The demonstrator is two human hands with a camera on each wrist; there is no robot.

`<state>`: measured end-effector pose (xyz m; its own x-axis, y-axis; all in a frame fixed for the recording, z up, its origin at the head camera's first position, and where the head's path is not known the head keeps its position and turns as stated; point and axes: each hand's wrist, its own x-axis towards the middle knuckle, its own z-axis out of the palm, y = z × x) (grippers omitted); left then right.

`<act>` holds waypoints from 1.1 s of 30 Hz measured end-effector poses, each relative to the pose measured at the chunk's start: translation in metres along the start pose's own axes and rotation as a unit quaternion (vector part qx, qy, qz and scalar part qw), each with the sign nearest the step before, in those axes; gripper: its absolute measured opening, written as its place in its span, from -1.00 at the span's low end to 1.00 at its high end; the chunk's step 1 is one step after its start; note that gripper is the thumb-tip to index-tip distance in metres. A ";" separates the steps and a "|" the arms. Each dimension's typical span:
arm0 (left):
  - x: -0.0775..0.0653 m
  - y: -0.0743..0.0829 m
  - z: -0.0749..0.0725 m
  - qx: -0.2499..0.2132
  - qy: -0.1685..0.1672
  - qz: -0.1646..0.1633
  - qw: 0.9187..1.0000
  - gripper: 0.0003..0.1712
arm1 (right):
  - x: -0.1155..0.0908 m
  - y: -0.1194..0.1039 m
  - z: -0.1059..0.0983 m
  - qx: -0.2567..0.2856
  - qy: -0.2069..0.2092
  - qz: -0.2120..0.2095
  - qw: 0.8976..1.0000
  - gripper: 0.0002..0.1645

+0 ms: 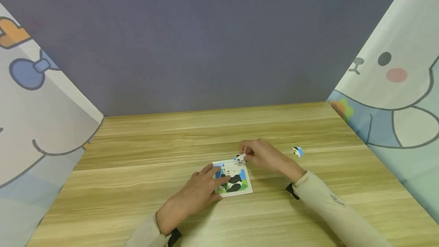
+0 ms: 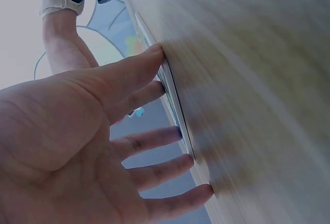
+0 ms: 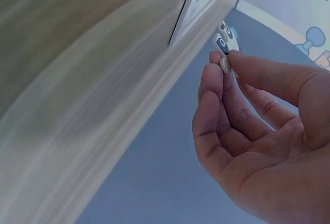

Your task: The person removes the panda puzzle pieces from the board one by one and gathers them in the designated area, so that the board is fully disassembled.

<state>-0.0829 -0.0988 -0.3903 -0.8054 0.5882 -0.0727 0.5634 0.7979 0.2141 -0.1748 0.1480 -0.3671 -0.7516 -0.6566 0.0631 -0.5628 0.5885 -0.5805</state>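
Note:
A panda jigsaw puzzle in a white-edged tray [image 1: 249,191] lies on the table, with a pale unfilled area in its upper part. My left hand [image 1: 202,186] rests on the tray's left side, fingers spread over the puzzle and thumb at the near edge; the left wrist view shows the fingers [image 2: 154,170] straight along that edge. My right hand [image 1: 264,155] pinches a panda-face puzzle piece [image 1: 241,158] between thumb and fingers at the tray's upper right corner. In the right wrist view, the piece [image 3: 227,38] is held up off the table.
Another puzzle piece [image 1: 297,151], black, white and blue, lies on the wooden table [image 1: 144,155] to the right of my right hand. A grey panel [image 1: 212,41] stands behind the table, and cartoon-printed sheets [image 1: 394,98] flank both sides.

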 end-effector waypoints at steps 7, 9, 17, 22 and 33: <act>-0.001 0.001 0.000 -0.005 0.001 -0.001 1.000 -0.33 | -0.010 0.010 -0.013 -0.008 0.010 0.016 1.000 -0.87; -0.001 0.001 -0.001 -0.006 0.001 -0.002 1.000 -0.33 | -0.013 0.013 -0.017 -0.007 0.012 0.022 1.000 -0.87; -0.002 0.001 -0.001 -0.006 0.006 0.003 1.000 -0.33 | -0.025 0.026 -0.034 -0.018 0.038 0.054 0.998 -0.85; -0.002 0.000 -0.002 -0.013 0.009 0.006 1.000 -0.33 | -0.033 0.035 -0.043 -0.017 0.046 0.066 0.997 -0.85; -0.002 0.001 -0.001 -0.015 0.017 0.009 1.000 -0.33 | -0.044 0.059 -0.058 -0.022 0.056 0.064 0.996 -0.86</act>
<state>-0.0813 -0.0993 -0.3890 -0.8008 0.5978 -0.0361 0.5730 0.7823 0.2441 -0.1951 0.2385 -0.3570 -0.8508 -0.5191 0.0821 -0.4721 0.6863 -0.5533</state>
